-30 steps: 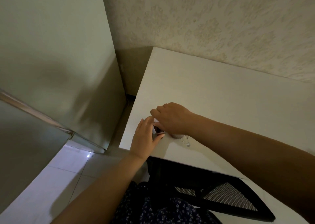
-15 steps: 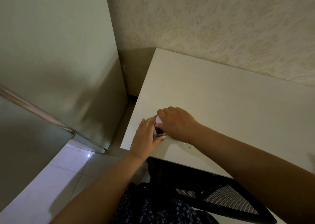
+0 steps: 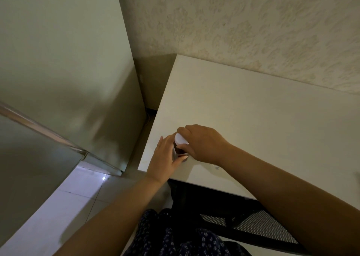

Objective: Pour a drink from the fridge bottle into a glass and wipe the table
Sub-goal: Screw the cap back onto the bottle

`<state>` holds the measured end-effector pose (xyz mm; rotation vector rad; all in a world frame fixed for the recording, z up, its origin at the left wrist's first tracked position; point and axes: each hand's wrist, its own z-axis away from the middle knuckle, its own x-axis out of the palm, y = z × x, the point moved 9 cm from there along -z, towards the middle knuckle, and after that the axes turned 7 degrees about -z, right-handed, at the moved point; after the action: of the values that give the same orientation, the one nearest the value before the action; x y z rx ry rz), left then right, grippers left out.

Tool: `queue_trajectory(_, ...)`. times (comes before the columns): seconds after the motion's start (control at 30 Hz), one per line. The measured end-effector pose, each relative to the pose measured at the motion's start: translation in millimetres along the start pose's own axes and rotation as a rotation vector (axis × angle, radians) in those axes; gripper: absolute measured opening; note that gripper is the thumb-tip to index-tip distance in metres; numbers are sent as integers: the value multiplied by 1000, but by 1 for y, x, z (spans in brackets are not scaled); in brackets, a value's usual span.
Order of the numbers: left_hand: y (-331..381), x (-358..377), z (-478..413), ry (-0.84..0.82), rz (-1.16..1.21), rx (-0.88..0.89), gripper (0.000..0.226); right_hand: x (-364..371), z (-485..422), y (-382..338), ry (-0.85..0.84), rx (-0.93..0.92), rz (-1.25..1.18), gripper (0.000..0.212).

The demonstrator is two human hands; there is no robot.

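A small bottle (image 3: 178, 150) with dark liquid stands near the front left corner of the white table (image 3: 253, 119). My left hand (image 3: 165, 158) grips the bottle's side, thumb across its front. My right hand (image 3: 203, 144) curls over the bottle's white cap (image 3: 181, 139) and pinches it. Most of the bottle is hidden by both hands. A few clear glints (image 3: 217, 167), like drops, lie on the table just right of my right wrist. No glass is in view.
The grey fridge (image 3: 68, 70) stands close on the left, its door edge (image 3: 42, 129) angled out. A black mesh chair (image 3: 253, 222) sits under the table's front edge. The patterned wall (image 3: 253, 21) backs the table. White floor tiles (image 3: 78, 193) lie below.
My right hand has shifted on top of the bottle, and the white cap now shows between its fingers. The left hand keeps its grip on the bottle's side.
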<state>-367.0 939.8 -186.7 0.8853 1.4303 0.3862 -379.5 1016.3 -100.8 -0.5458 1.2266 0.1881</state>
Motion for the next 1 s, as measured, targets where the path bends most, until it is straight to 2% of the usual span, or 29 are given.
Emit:
queue_trajectory(0.1, 3, 1, 0, -3, 2, 19, 60, 5, 8, 7, 15, 74, 34, 42)
queue_trajectory(0.2, 2, 6, -4, -35, 45, -19, 69, -2, 25, 12, 128, 73, 75, 58)
queue_trajectory(0.37, 4, 6, -5, -56, 92, -7, 70, -16, 69, 15, 301, 58, 128, 51)
queue_trajectory(0.67, 11, -35, 23, 29, 79, 28, 66, -16, 99, 13, 319, 148, 65, 44)
queue_trajectory(0.77, 19, -77, 45, 133, 8, 60, 69, -14, 102, -1, 313, 115, 8, 47)
queue_trajectory(1.0, 38, -148, 150, 367, -360, -97, 71, 3, 100, -68, 223, -112, -17, 50)
